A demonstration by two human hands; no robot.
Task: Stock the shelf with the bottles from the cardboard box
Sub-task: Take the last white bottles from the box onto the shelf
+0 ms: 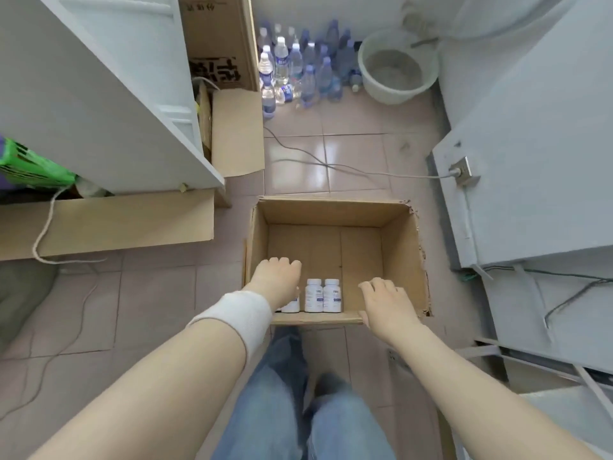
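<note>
**Against the box's near wall: last bottles waiting**

Down inside the cardboard box point(403, 247), hard against its near wall, we have two white bottles point(313, 295) standing upright and side by side, with white caps and blue print on the labels. A third bottle point(292, 306) peeks out beside them toward the box's left wall, mostly hidden under our left hand point(277, 280). That hand dips in with fingers bent down; whether it grips anything, we cannot tell. Our right hand point(386, 302) hovers over the box's near rim, fingers loose and spread, holding nothing. Our call: wrap the body, lift straight up clear of the wall, and let the right take a neighbour.
</note>
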